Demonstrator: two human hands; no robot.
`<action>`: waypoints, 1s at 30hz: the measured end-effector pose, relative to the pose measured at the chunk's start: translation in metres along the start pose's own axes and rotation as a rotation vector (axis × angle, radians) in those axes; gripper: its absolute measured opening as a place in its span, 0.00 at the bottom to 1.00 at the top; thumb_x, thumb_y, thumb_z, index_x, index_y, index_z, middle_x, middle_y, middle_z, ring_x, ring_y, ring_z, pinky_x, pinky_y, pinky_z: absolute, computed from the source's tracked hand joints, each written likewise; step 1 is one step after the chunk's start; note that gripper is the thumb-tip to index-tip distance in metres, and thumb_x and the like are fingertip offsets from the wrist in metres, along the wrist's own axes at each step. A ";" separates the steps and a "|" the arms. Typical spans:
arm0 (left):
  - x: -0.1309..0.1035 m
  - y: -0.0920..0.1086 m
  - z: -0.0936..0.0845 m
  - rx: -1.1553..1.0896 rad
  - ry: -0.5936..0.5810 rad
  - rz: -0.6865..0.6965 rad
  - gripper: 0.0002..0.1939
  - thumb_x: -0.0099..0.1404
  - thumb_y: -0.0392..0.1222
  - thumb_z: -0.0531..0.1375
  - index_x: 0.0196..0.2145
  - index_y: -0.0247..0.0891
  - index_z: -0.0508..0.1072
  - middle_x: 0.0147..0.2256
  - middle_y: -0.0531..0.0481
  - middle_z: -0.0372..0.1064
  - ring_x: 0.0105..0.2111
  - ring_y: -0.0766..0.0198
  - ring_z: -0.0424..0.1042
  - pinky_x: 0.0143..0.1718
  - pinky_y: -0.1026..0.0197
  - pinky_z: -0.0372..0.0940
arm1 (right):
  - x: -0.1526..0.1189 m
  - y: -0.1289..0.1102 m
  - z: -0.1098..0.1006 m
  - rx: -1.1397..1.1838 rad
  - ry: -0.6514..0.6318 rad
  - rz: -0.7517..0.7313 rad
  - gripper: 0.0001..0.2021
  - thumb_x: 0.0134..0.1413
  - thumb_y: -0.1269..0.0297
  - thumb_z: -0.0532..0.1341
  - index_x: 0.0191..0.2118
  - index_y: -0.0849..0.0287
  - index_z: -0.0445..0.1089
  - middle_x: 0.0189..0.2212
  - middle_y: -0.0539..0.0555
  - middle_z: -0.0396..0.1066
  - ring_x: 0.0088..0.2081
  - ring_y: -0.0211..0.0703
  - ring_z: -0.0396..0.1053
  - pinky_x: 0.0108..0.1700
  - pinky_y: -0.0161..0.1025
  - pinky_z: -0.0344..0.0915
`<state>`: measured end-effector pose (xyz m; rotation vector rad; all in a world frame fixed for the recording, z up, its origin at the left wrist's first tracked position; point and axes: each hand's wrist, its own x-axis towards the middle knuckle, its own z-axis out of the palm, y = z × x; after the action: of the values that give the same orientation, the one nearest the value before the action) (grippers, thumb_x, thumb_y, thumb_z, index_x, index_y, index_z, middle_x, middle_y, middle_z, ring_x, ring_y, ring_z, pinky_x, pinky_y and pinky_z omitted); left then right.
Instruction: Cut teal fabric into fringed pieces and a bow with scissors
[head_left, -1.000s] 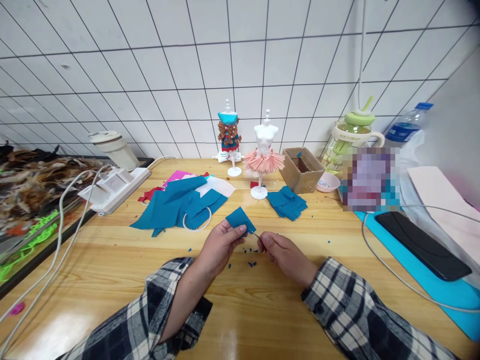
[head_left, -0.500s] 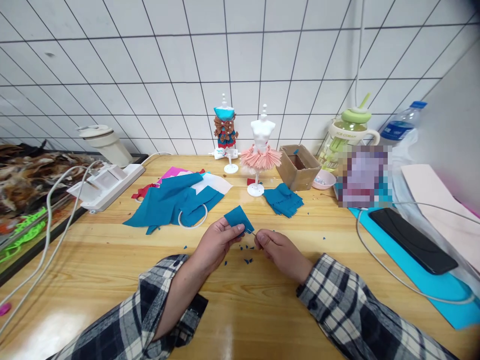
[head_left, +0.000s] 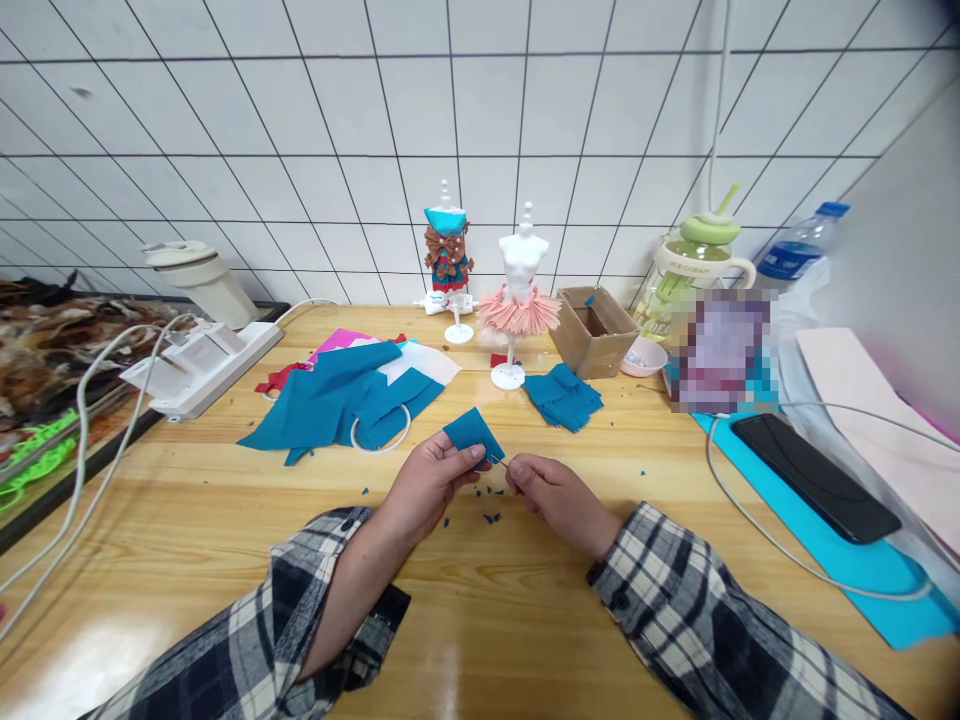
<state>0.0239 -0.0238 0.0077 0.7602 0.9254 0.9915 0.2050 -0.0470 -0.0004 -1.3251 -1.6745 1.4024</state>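
Observation:
My left hand pinches a small piece of teal fabric between thumb and fingers, above the table. Closed around small scissors, my right hand is just right of it. Only the thin metal blades show, at the fabric's lower right edge; the handles are hidden in the fist. Tiny teal scraps lie on the wood below both hands. Behind my right hand rests a pile of teal pieces with notched edges. A larger teal cloth lies behind my left hand, with a white ring on it.
A small white mannequin in a pink pleated skirt stands near a dressed one. Rightward are a cardboard box, pink bowl, green-lidded jug and black phone. At left are a power strip and cup.
The whole view has shifted slightly, so things sit a little further left and up. Both hands keep their grip, and the blades remain at the fabric's edge.

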 end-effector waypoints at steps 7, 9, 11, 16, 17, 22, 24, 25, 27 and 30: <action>-0.001 0.000 -0.001 0.016 0.012 -0.005 0.12 0.50 0.40 0.71 0.33 0.38 0.76 0.31 0.52 0.77 0.29 0.67 0.73 0.32 0.66 0.64 | 0.000 -0.001 0.001 -0.021 0.022 0.000 0.21 0.61 0.46 0.47 0.25 0.56 0.58 0.20 0.46 0.54 0.24 0.37 0.53 0.27 0.35 0.51; 0.000 0.000 -0.002 0.020 0.015 -0.005 0.12 0.50 0.40 0.71 0.33 0.37 0.76 0.31 0.51 0.77 0.30 0.67 0.73 0.32 0.67 0.63 | 0.001 0.000 0.001 -0.024 0.031 -0.015 0.21 0.62 0.47 0.47 0.25 0.57 0.58 0.20 0.46 0.54 0.24 0.37 0.53 0.27 0.35 0.51; 0.000 -0.001 -0.003 0.023 0.010 -0.011 0.13 0.50 0.41 0.71 0.34 0.37 0.76 0.31 0.51 0.77 0.30 0.67 0.73 0.32 0.67 0.63 | 0.001 0.000 0.002 -0.025 0.027 -0.027 0.21 0.62 0.47 0.47 0.26 0.57 0.59 0.20 0.46 0.54 0.24 0.37 0.53 0.27 0.34 0.51; -0.001 0.000 -0.002 0.014 -0.004 -0.013 0.13 0.51 0.40 0.71 0.35 0.37 0.77 0.32 0.50 0.77 0.30 0.68 0.73 0.33 0.67 0.65 | 0.002 -0.001 0.002 -0.038 0.021 -0.034 0.21 0.62 0.47 0.47 0.25 0.57 0.58 0.20 0.46 0.53 0.24 0.37 0.53 0.27 0.34 0.51; -0.001 0.001 -0.002 0.013 -0.007 -0.009 0.14 0.51 0.40 0.71 0.36 0.37 0.77 0.33 0.50 0.77 0.29 0.68 0.73 0.33 0.66 0.65 | 0.002 -0.002 0.002 -0.041 0.021 -0.038 0.21 0.62 0.47 0.47 0.25 0.57 0.58 0.20 0.46 0.53 0.24 0.37 0.53 0.27 0.34 0.51; -0.002 0.002 0.000 0.019 0.000 -0.020 0.15 0.50 0.40 0.71 0.36 0.36 0.76 0.34 0.48 0.77 0.28 0.68 0.72 0.32 0.66 0.66 | 0.002 -0.003 0.002 -0.040 0.017 -0.051 0.20 0.61 0.48 0.47 0.25 0.57 0.58 0.19 0.46 0.52 0.24 0.37 0.52 0.26 0.34 0.51; -0.002 0.002 -0.001 0.018 0.000 -0.023 0.16 0.49 0.41 0.71 0.36 0.35 0.76 0.34 0.48 0.77 0.28 0.67 0.73 0.31 0.66 0.65 | 0.003 -0.002 0.001 -0.030 0.017 -0.049 0.20 0.61 0.48 0.48 0.25 0.57 0.58 0.20 0.46 0.53 0.24 0.37 0.52 0.26 0.34 0.51; -0.001 0.002 -0.001 0.018 0.000 -0.022 0.16 0.49 0.41 0.71 0.36 0.35 0.76 0.34 0.48 0.77 0.28 0.67 0.73 0.31 0.67 0.65 | 0.003 -0.001 0.001 -0.024 0.017 -0.049 0.20 0.60 0.47 0.48 0.25 0.57 0.58 0.20 0.46 0.53 0.24 0.37 0.52 0.26 0.34 0.51; -0.001 0.001 -0.003 0.020 0.002 -0.017 0.15 0.50 0.41 0.71 0.36 0.35 0.76 0.34 0.48 0.77 0.29 0.67 0.73 0.31 0.67 0.65 | 0.004 -0.001 0.001 -0.020 0.016 -0.049 0.21 0.60 0.47 0.48 0.24 0.57 0.58 0.20 0.46 0.53 0.24 0.37 0.52 0.26 0.34 0.51; -0.001 0.000 -0.004 0.027 -0.004 -0.010 0.15 0.51 0.41 0.71 0.37 0.36 0.76 0.34 0.48 0.77 0.29 0.68 0.72 0.32 0.67 0.65 | 0.004 -0.002 0.000 -0.031 0.008 -0.038 0.21 0.59 0.46 0.48 0.24 0.57 0.57 0.19 0.45 0.52 0.23 0.37 0.52 0.26 0.35 0.50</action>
<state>0.0205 -0.0238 0.0067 0.7798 0.9399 0.9702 0.2032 -0.0428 0.0014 -1.3068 -1.7136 1.3526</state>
